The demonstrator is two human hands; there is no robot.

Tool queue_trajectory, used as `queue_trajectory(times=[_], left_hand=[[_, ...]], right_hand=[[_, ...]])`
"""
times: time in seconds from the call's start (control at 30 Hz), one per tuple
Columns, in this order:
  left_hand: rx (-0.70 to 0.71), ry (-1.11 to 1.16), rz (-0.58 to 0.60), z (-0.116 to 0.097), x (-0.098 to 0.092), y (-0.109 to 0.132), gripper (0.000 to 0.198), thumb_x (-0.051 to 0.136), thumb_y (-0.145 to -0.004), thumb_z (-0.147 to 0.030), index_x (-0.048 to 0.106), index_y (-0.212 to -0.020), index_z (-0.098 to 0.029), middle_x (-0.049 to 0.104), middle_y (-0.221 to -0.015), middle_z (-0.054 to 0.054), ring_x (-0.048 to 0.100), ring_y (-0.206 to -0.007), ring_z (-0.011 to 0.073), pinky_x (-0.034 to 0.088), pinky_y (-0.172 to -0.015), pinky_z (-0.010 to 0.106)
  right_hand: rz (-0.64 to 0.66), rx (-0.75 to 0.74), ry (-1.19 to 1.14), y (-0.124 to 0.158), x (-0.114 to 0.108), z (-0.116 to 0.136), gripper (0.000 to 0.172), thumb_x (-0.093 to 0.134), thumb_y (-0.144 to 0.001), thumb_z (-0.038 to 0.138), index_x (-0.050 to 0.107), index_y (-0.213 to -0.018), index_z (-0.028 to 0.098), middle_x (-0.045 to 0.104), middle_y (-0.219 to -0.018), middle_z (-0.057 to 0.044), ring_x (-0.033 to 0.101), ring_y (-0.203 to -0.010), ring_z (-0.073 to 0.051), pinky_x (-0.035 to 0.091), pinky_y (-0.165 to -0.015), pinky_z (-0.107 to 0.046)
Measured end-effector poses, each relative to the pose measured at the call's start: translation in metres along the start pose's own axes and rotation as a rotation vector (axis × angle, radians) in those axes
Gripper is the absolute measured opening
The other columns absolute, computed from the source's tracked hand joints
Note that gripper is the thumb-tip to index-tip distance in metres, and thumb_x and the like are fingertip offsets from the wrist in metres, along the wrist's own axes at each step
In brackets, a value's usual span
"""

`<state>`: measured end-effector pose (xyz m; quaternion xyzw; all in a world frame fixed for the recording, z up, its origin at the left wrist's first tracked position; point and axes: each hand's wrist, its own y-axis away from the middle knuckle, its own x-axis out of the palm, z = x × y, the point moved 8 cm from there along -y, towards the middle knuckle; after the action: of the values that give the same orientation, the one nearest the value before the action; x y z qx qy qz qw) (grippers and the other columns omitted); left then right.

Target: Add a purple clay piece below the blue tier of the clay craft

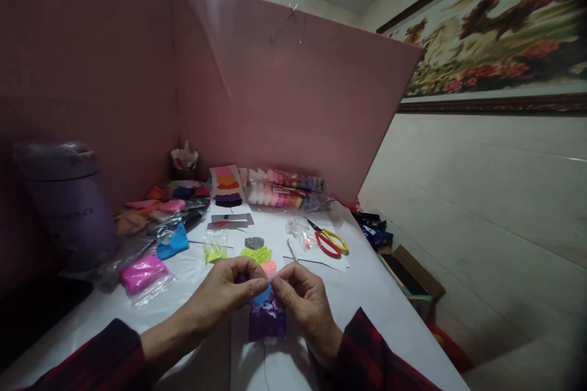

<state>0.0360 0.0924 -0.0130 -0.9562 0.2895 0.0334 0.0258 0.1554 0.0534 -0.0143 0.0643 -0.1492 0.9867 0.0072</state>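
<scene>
My left hand (227, 293) and my right hand (302, 299) meet over the white table (380, 305), fingers pinched together. Between the fingertips sits a small blue piece of clay (261, 297), held by both hands. Just under them lies a purple clay piece (267, 322) on the table. Beyond the fingers lie a pink bit (269, 267), a lime-green ridged piece (257, 253) and a grey piece (254, 242).
Red-and-yellow scissors (331, 241) lie to the right. Bags of coloured clay: pink (142, 272), blue (173, 244), a multicolour pack (284, 192) at the back. A purple jug (68, 201) stands left. Pink partition boards (284, 91) enclose the table. A cardboard box (410, 272) sits off the right edge.
</scene>
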Motion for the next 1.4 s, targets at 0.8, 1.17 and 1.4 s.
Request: queue_trajectory(times=[0.8,1.17,1.4], left_hand=[[0.1,-0.081,0.025,-0.02,0.007,0.006,0.026,0.061,-0.076,-0.038,0.058,-0.066,-0.014,0.044,-0.058,-0.005,0.033,-0.054,0.0096,0.026,-0.051,0.024],[0.124,-0.122,-0.003,-0.018,0.005,0.007,0.02,0.061,-0.076,-0.033,0.06,-0.066,-0.015,0.052,-0.062,-0.001,0.042,-0.059,0.0124,0.033,-0.056,0.026],[0.126,-0.123,0.007,-0.02,0.006,0.008,0.023,0.061,-0.077,-0.034,0.059,-0.065,-0.015,0.048,-0.059,-0.003,0.038,-0.057,0.0109,0.029,-0.053,0.024]], right_hand=[[0.029,0.048,0.009,0.004,0.002,0.0,0.033,0.066,-0.079,0.044,0.052,-0.069,0.015,0.047,-0.057,0.004,0.038,-0.053,-0.009,0.03,-0.052,-0.023],[0.03,0.024,0.058,0.004,0.002,0.0,0.032,0.067,-0.078,0.043,0.053,-0.067,0.016,0.047,-0.058,0.003,0.039,-0.055,-0.01,0.031,-0.053,-0.023],[0.014,0.041,0.037,0.005,0.003,0.001,0.032,0.068,-0.076,0.043,0.053,-0.065,0.016,0.05,-0.056,0.003,0.041,-0.053,-0.01,0.033,-0.053,-0.023]])
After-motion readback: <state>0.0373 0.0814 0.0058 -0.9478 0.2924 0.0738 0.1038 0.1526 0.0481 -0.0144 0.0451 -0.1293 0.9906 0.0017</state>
